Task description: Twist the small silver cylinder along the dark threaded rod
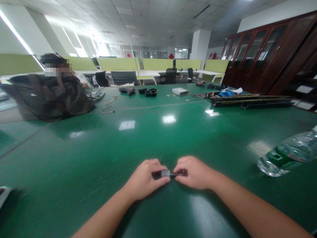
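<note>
A small dark cylindrical object with a grey, shiny middle band (165, 174) lies level between my two hands, low in the centre of the view, just over the green table (138, 142). My left hand (146, 178) is closed round its left end, thumb below and fingers above. On the other side, my right hand (192, 172) pinches the thin, dark right end. Fingers hide both ends in part, and the image is too soft to tell exactly what the object is.
A clear water bottle (284, 157) with a green label lies at the right. A large dark bag (49, 96) stands far left, a person behind it. Along the back are a power drill (127, 90), black cases (151, 92), a white box (179, 91) and long dark strips (252, 100).
</note>
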A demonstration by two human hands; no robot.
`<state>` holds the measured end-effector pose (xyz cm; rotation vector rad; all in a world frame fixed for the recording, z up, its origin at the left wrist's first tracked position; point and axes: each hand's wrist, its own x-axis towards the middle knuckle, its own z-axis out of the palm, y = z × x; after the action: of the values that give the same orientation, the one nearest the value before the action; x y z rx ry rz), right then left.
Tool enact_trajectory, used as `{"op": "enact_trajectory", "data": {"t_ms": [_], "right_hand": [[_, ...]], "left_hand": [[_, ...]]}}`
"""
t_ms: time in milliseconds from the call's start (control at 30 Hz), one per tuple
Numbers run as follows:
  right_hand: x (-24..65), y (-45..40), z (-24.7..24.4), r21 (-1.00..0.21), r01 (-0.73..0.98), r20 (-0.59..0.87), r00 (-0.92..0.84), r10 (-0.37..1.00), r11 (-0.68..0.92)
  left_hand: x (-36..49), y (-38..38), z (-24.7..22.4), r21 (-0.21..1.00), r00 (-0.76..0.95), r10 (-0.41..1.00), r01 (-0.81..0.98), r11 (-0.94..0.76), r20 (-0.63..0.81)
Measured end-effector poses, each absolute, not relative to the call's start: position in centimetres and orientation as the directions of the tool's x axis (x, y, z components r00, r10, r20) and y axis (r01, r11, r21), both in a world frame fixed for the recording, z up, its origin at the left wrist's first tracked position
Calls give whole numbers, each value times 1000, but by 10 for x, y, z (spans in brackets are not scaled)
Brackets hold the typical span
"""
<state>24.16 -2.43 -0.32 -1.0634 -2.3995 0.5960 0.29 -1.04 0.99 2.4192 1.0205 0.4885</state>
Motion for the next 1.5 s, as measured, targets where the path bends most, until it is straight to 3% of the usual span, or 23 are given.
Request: {"op": "enact_trajectory", "data": {"t_ms": [1500], "right_hand": [[249, -23, 0, -548, 601, 194, -586, 787, 582]], "left_hand": [[4, -5, 6, 551, 671, 728, 558, -621, 141]]}}
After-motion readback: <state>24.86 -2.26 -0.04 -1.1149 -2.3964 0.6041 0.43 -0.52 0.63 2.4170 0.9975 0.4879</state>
